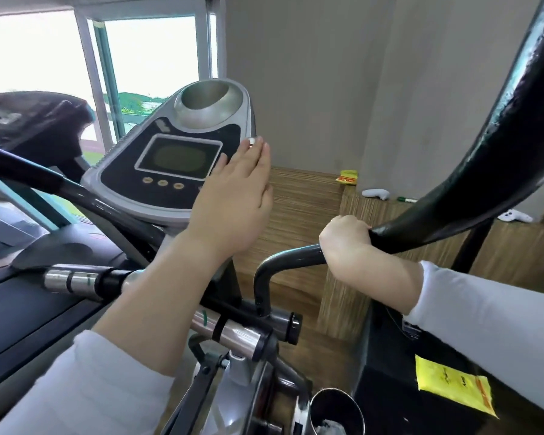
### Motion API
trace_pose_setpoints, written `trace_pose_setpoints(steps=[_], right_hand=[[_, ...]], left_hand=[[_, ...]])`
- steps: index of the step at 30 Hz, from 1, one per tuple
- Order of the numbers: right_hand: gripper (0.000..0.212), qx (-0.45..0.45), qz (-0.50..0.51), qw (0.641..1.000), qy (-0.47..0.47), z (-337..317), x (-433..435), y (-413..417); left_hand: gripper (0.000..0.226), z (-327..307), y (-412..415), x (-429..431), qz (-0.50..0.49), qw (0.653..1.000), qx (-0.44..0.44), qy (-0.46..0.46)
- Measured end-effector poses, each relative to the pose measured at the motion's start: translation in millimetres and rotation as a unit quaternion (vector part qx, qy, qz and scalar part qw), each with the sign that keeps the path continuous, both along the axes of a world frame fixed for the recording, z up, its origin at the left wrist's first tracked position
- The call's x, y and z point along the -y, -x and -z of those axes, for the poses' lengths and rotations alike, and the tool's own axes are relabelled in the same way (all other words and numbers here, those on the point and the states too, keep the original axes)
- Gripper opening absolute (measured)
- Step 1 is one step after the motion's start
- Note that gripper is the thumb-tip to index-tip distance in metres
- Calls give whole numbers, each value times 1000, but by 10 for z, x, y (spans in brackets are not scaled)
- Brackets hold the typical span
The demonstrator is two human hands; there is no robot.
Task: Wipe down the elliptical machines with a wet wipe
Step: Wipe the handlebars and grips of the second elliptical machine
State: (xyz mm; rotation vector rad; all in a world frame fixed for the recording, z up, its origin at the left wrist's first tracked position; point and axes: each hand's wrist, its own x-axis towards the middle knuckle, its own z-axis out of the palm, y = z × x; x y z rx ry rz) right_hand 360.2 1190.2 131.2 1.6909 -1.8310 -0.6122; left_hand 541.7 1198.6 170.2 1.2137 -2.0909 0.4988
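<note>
The left hand [233, 196] was laid flat on the right edge of the console [170, 196], fingers straight and close together, pointed toward 12 o'clock. Nothing was gripped by it. A small white scrap [251, 141] was seen at the fingertips, touching the console rim. Whether it was the wipe could not be told, and whatever lay beneath the palm was hidden.

The screen [179, 157] was located at 9 o'clock from the fingers, just beside them. Three round buttons [162, 183] were set at 6 o'clock from the screen. The cup holder [208, 102] was set at 12 o'clock from it.

The right hand [346, 243] was closed fully round the black handlebar [471, 189], at 4 o'clock from the left hand and well apart from it. From the fist, the handlebar curved away toward 1 o'clock.

A chrome grip [233, 332] was positioned at 6 o'clock from the left hand. A yellow packet [453, 384] was seen at 5 o'clock from the right hand. A second yellow packet [347, 177] lay on the wooden ledge [302, 208] at 12 o'clock from the right hand. A window [151, 51] was located at 11 o'clock from the console.
</note>
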Motion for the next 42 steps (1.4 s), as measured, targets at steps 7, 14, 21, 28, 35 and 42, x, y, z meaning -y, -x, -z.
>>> trace_pose_setpoints(steps=[7,14,21,28,35,42], right_hand=[[24,21,-59,998,8,189,90,-156],[29,8,-8,1000,-22,-4,-8,-51],[26,-138,36,990,-21,-265,-253,-93],[31,-220,133,963,-76,-419,-478,-48],[38,-177,113,975,-69,-240,-367,-90],[30,-246,114,955,-122,-327,-400,-84]], left_hand=[[57,12,-10,26,1,1000,7,8],[58,31,-7,22,-5,1000,-3,20],[57,43,-10,42,6,1000,-20,22],[58,47,-23,51,13,1000,-16,20],[57,46,-34,33,22,999,-17,20],[58,44,-48,36,29,999,-19,17]])
